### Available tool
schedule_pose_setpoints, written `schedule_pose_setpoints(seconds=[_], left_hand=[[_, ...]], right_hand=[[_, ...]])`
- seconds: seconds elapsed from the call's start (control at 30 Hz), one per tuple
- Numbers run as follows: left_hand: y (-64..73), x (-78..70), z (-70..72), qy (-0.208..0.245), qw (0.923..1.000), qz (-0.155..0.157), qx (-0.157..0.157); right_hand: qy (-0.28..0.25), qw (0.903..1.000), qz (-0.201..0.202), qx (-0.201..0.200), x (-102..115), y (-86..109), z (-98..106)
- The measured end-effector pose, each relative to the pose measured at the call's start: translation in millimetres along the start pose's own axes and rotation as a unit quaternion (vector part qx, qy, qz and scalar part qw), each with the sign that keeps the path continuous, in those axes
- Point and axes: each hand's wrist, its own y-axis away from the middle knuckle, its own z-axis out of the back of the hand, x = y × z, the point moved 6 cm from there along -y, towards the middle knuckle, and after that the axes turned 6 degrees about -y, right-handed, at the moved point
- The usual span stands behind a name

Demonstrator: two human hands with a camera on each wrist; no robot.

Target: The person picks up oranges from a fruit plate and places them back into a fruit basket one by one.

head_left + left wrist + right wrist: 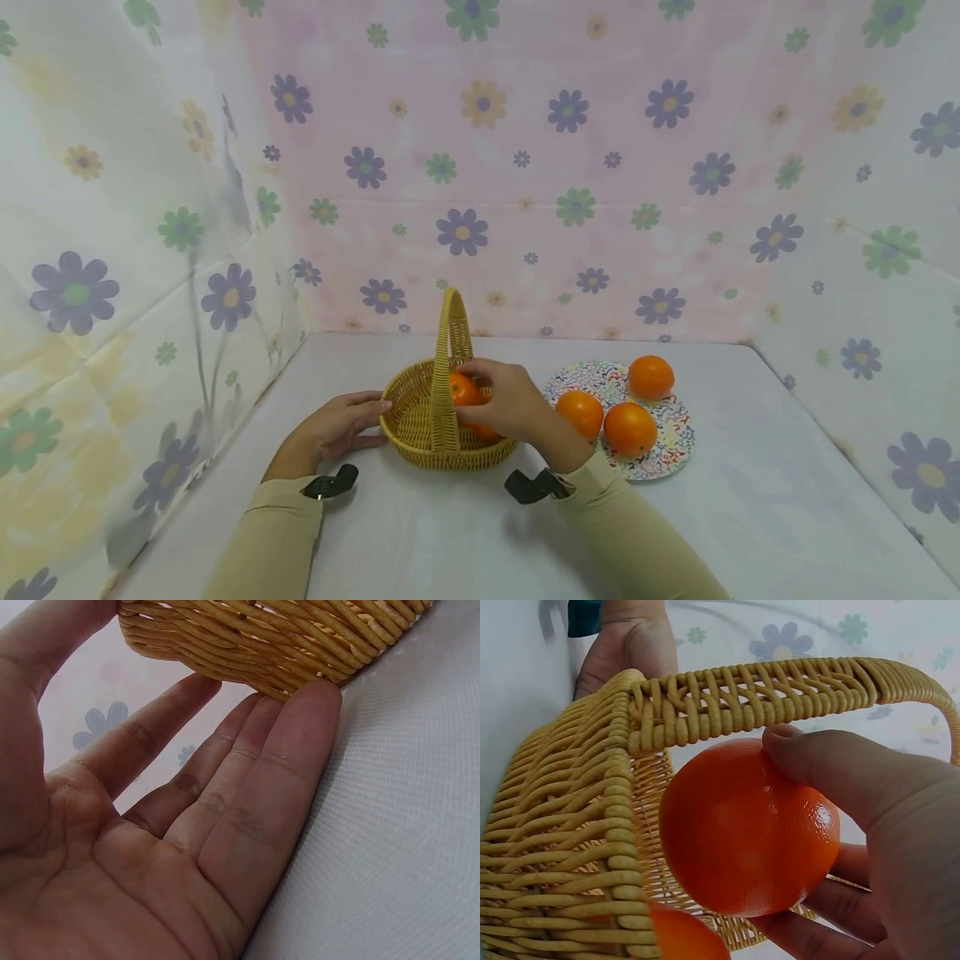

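A yellow wicker basket (412,417) with a tall arched handle stands on the table. My right hand (513,404) holds an orange (742,825) between thumb and fingers, at the basket's opening beside the handle. Another orange (686,937) lies lower inside the basket, partly hidden by the wicker wall. On the basket's left side, my left hand (341,429) rests with extended fingers (270,787) touching the outer wall, its lower edge along the tabletop.
Right of the basket, a round plate (671,462) with a multicoloured pattern bears three oranges (630,429). The white-covered table (450,533) is enclosed by flower-printed cloth (517,183) at the back and both sides.
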Motion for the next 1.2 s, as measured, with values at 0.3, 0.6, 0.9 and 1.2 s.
schedule_pose_setpoints(seconds=[0.3,0.6,0.9,1.2], left_hand=[[0.1,0.6,0.0,0.004,1.0000,-0.002,0.001],[-0.3,0.6,0.2,0.003,1.0000,-0.006,0.000],[1.6,-1.5,-1.0,-0.002,1.0000,0.002,-0.004],[1.2,-2.4,-1.5,-0.004,1.0000,-0.004,-0.003]], right_hand=[[0.016,0.9997,-0.010,0.014,-5.5,-0.8,-9.4],[0.057,0.9982,0.004,0.020,-4.4,-0.4,-14.9],[0.067,0.9972,0.003,0.034,-8.1,-1.4,-19.1],[0.049,0.9978,-0.008,0.045,-13.8,-2.5,-22.0]])
